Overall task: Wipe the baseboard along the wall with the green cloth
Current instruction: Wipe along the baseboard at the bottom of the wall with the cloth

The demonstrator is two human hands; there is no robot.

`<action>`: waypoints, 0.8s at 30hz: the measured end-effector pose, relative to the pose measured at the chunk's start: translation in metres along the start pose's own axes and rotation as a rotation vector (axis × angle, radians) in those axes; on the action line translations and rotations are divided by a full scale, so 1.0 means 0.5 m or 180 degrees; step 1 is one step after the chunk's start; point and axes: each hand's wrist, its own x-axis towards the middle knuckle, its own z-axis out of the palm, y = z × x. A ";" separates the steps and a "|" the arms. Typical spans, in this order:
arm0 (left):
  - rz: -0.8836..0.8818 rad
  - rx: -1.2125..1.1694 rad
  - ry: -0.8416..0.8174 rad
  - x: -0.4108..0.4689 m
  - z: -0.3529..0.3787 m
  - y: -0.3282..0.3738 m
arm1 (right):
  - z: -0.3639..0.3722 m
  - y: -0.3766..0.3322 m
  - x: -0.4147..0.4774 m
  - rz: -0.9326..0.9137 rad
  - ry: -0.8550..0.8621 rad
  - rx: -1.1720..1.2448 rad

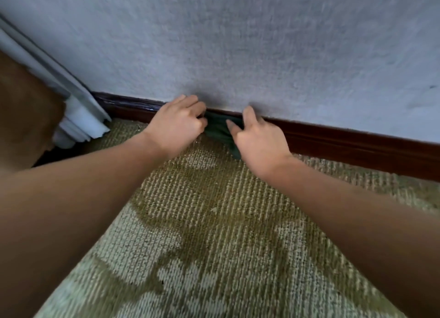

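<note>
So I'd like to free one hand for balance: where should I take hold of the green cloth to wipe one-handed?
Probably the bunched middle of the green cloth, coming from the carpet side with fingers over its top. It lies against the baseboard between the left hand and right hand, draping to the carpet, so the wall blocks any approach from behind.

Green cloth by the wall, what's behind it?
The dark baseboard runs behind the green cloth; the stretch it covers is hidden. The left hand and right hand hold it.
</note>
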 end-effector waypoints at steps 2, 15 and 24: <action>0.0027 0.0076 -0.0070 -0.002 -0.014 -0.001 | -0.001 -0.004 0.003 0.0024 -0.0003 0.0043; 0.0204 0.0076 0.0179 0.000 0.029 -0.024 | 0.004 -0.012 0.001 -0.0019 0.0067 -0.0342; -0.0137 -0.0553 0.0700 -0.025 0.090 -0.027 | -0.014 -0.005 0.026 -0.0521 -0.0206 -0.0940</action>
